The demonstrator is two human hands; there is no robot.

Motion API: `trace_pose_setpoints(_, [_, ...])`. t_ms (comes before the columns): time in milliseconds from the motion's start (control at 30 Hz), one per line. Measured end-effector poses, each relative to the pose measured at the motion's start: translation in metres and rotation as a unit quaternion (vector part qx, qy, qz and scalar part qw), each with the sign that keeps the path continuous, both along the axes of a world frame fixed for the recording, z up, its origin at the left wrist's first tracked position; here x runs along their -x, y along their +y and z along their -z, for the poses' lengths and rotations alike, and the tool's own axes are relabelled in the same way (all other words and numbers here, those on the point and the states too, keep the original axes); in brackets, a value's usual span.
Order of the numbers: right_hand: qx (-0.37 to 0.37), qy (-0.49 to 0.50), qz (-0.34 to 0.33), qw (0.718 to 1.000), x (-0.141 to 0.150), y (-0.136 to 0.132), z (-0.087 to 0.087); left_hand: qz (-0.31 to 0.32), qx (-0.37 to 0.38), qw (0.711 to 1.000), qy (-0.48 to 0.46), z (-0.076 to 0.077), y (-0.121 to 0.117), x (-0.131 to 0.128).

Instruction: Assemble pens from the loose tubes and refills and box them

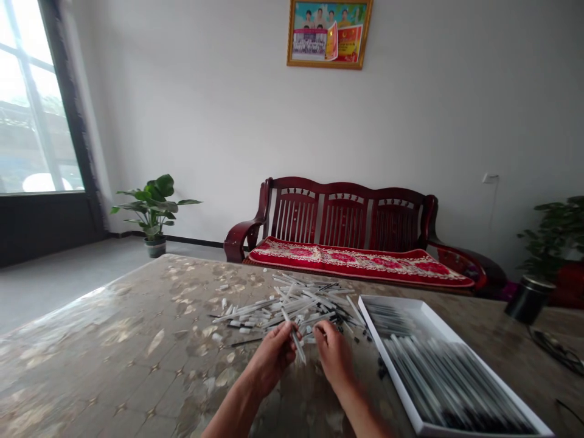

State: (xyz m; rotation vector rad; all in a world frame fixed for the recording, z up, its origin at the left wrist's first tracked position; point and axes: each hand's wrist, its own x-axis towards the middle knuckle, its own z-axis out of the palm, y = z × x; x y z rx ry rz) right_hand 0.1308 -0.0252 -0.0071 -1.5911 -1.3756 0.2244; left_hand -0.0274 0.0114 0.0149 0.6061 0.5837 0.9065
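Progress, judged from the layout: a large share of slim pens (438, 371) lies in the open white tray (426, 316), roughly side by side; a loose heap of pale tubes and small caps (305, 302) remains on the table (137, 365), beyond the hands and left of the tray. The left hand (271, 359) has its grip closed on one pen (296, 347), held tilted just in front of the heap. The right hand (335, 356) is near it, fingers curled; cannot tell whether its grip holds anything. Count: hands, two; tray, one; held pen, one; heap, many, overlapping, no reliable count; tray contents, many, too blurred to count.
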Motion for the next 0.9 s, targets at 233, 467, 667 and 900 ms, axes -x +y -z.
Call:
trace_pose_setpoints(233, [0.074,-0.299,0.068,0.949,0.001,-0.007,0.003,-0.236,0.055,0.970,0.002,0.002,0.020,0.007])
trace_pose_setpoints(467, [0.017,-0.301,0.083,0.950,-0.002,0.001,0.012,-0.254,0.037,0.966,0.019,0.005,0.015,0.002])
trace_pose_setpoints(667, [-0.109,-0.229,0.020,0.967,0.003,0.003,0.011,-0.249,0.023,0.968,0.028,0.007,0.013,-0.001])
trace_pose_setpoints(900, [-0.118,-0.189,0.002,0.975,0.004,0.002,0.011,-0.225,-0.006,0.974,0.020,0.010,0.011,-0.003])
